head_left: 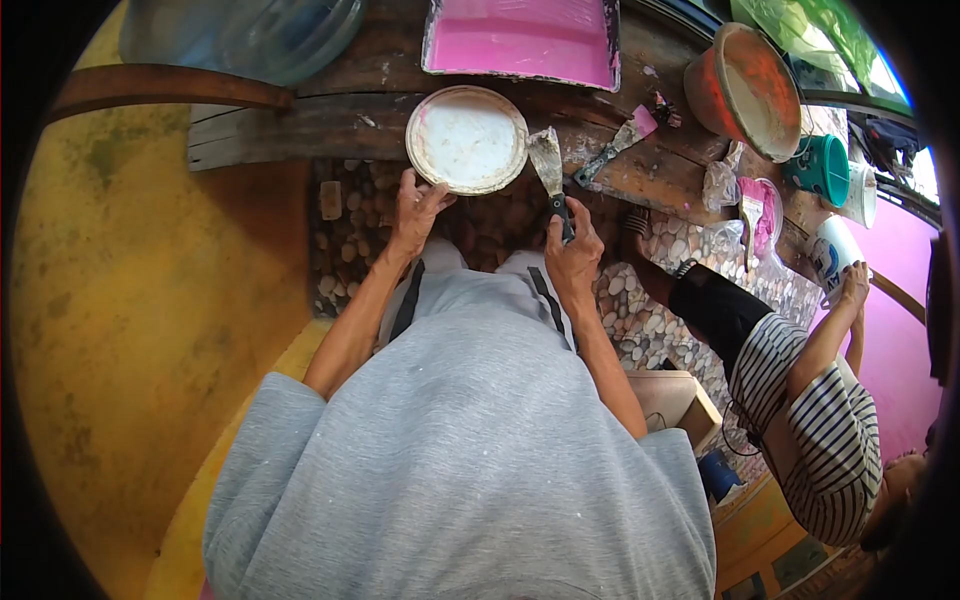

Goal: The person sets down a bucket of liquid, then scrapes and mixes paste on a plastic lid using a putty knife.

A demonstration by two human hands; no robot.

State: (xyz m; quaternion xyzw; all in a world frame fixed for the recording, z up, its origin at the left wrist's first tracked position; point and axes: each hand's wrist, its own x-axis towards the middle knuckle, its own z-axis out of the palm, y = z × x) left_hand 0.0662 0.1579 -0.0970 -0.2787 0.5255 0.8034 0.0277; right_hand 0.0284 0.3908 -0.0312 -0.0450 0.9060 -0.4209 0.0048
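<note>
My left hand (419,212) grips the lower edge of a round white lid (468,138), smeared with off-white material around its rim. In my right hand (575,246) is the black handle of a putty knife (546,160). Its blade is crusted with pale material, points away from me and stands just right of the lid. A second putty knife (606,155), with pink on its blade, lies on the wooden bench (350,128) farther right. Behind the lid sits a paint tray (522,40) coated in pink.
An orange bowl (738,90) and a green bucket (820,168) stand at the right, near a tub of pink paint (763,212) with a brush (750,222) across it. Another person (815,410) in a striped shirt holds a white container (836,254). Clear plastic (250,35) is upper left.
</note>
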